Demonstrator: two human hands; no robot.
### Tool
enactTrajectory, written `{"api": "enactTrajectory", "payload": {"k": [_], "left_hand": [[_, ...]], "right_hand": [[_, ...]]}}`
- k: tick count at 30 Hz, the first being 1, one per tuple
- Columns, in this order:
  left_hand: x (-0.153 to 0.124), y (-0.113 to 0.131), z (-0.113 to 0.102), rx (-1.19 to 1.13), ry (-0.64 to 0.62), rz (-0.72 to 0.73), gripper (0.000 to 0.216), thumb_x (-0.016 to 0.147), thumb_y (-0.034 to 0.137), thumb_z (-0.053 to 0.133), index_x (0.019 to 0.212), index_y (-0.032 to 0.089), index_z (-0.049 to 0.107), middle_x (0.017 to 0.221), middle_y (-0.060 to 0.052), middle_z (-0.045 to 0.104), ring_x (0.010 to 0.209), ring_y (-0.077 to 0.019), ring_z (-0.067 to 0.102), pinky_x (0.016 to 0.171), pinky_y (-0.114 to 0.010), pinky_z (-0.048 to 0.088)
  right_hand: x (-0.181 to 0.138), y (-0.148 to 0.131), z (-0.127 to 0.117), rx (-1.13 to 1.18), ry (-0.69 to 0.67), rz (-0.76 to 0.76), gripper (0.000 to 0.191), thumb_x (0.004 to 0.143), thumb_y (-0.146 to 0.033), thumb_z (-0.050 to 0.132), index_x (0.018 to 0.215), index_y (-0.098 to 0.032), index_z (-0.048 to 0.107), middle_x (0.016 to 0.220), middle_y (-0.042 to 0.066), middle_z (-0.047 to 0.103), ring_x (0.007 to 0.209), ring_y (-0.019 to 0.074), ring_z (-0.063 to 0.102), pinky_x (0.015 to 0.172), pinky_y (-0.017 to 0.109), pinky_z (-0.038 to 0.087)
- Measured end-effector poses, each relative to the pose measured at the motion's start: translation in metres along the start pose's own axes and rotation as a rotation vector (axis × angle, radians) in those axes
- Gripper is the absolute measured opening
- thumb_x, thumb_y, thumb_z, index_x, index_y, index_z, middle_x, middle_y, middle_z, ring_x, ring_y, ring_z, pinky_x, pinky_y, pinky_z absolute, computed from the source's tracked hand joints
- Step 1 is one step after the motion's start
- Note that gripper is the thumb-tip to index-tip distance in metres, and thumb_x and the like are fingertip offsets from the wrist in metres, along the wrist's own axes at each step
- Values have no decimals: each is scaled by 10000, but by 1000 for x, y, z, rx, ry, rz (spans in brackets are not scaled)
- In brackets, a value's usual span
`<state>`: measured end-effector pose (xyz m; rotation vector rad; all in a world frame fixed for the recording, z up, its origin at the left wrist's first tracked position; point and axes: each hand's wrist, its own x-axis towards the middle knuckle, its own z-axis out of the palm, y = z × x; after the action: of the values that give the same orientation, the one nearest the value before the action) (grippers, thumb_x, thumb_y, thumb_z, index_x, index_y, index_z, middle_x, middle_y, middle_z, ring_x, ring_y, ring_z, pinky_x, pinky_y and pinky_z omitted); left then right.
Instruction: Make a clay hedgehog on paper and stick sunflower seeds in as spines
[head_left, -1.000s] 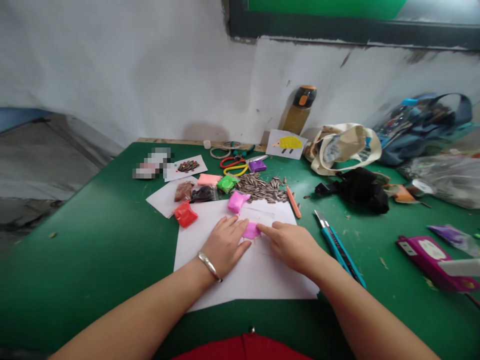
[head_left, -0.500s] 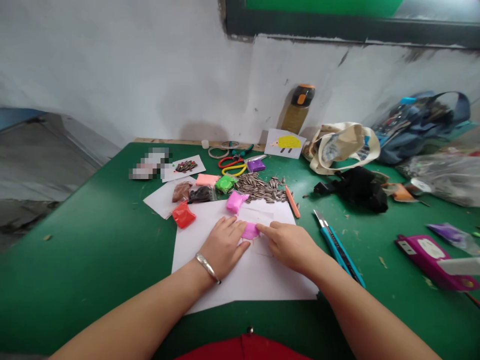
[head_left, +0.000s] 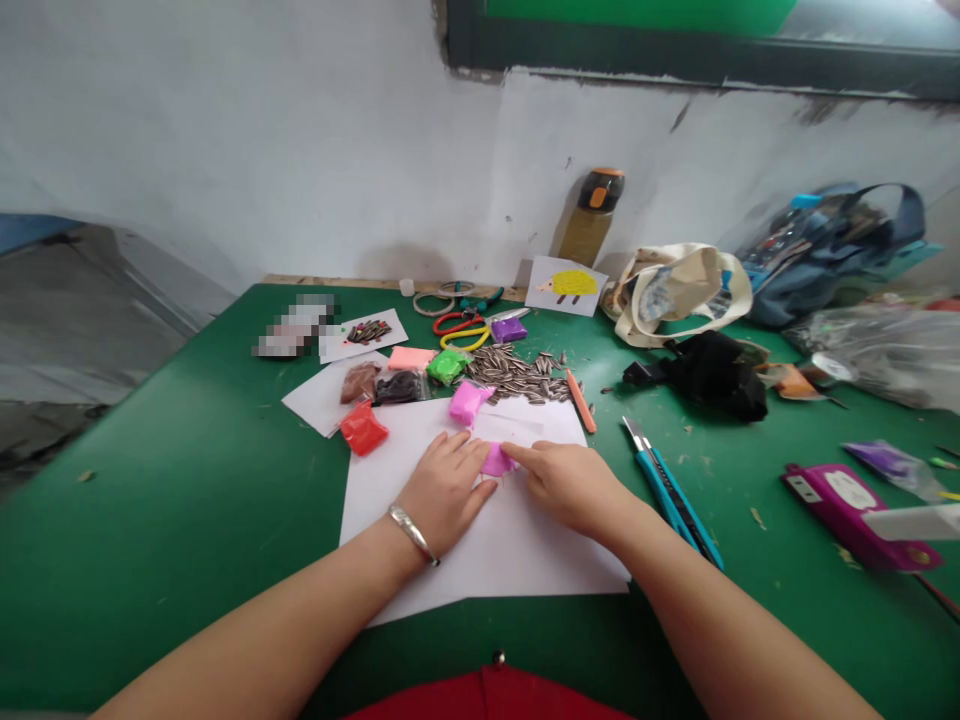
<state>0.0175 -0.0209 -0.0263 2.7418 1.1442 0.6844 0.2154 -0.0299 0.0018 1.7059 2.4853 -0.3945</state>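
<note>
A flattened patch of pink modelling clay (head_left: 496, 461) lies on a small white sheet atop larger white paper (head_left: 420, 560). My left hand (head_left: 448, 490), a silver bracelet at its wrist, rests flat at the left of the clay with fingers spread and their tips at its edge. From the right, my right hand (head_left: 566, 483) presses the clay's upper right with an outstretched index finger. Its other fingers are curled and partly hidden. Just beyond sits a packet of pink clay (head_left: 470, 402). Thin drawn lines show below the patch.
Striped sunflower seeds (head_left: 517, 375) are heaped behind the paper, near an orange clay tool (head_left: 580, 400). A utility knife (head_left: 673, 495) with its blade out lies right. Clay packets including red (head_left: 364, 428) and green (head_left: 448, 366), scissors (head_left: 480, 330) and a hedgehog picture (head_left: 566, 286) are beyond.
My right index fingertip has shifted slightly left, further over the pink clay. My left hand stays in place. The whole view has moved a little.
</note>
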Motion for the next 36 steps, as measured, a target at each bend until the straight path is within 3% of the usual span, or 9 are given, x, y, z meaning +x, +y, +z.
{"api": "enactTrajectory", "payload": {"k": [9,13,22,30,36], "left_hand": [[-1,0,0,1,-15,1,310,881,267,502,1147,117,559,1095,-135,656,1098,-301,550,961,-510,419],[-1,-1,1,-5,3,4,315,880,259,499,1164,136,555,1108,-130,654,1104,-296,550,965,-515,416],[-1,-1,1,4,-5,4,306,885,265,492,1154,134,556,1099,-127,656,1101,-293,551,970,-505,413],[0,0,0,16,-15,10,297,885,260,496,1150,138,553,1094,-115,658,1089,-290,554,968,-496,413],[-1,-1,1,16,-18,12,307,888,263,494,1155,120,548,1104,-127,653,1100,-294,550,968,-501,413]], "right_hand": [[-12,11,0,70,43,-45,479,869,-191,372,1310,-338,485,915,23,662,777,172,605,623,260,331],[-6,2,-1,-4,20,-45,542,847,-191,390,1368,-336,410,927,36,667,749,185,615,591,263,325],[-5,2,-2,-84,27,-9,489,838,-205,401,1305,-337,464,863,29,670,710,188,628,509,250,240],[-10,-2,3,-95,35,-70,514,850,-197,381,1347,-321,430,877,33,664,694,185,622,534,261,285],[-10,0,2,-116,13,3,539,843,-202,387,1356,-361,420,889,22,677,689,189,627,519,261,281]]}}
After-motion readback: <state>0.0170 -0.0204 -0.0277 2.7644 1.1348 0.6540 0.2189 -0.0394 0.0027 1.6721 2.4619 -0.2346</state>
